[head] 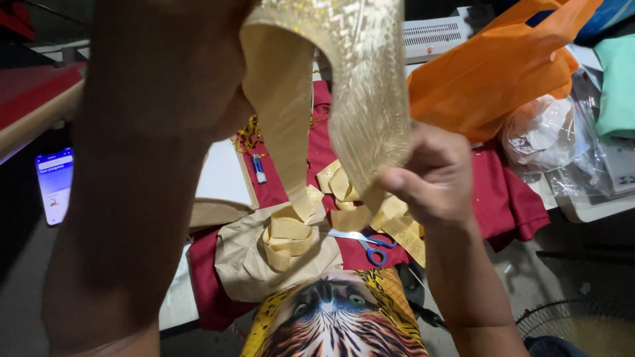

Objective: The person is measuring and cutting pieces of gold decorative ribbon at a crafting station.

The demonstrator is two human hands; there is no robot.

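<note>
Blocking most of the left side of the view, the left forearm rises close to the camera, dark and blurred; the left hand (178,59) is raised at the top edge, closed on the upper end of the gold ribbon (364,92), though its fingers cannot be made out. Ribbon is wide, woven, shiny; it loops from the left hand over and down to the right hand (430,175), which pinches its lower fold between thumb and fingers. One end trails down to a coiled heap of the same ribbon (288,238) on the counter.

Below: dark red cloth (503,198) covers the counter, with a tan sheet (245,264) lying on it under the coils. Orange bag (503,66) sits at upper right, contents hidden. Beside it, clear plastic bags (555,139) hold crumpled pale material. White board (221,175) lies left of the coils. Phone (54,185), screen lit, stands at far left. Blue-handled scissors (364,241) lie just beside the coils. A small blue-and-white lighter (258,169) rests near the board.
</note>
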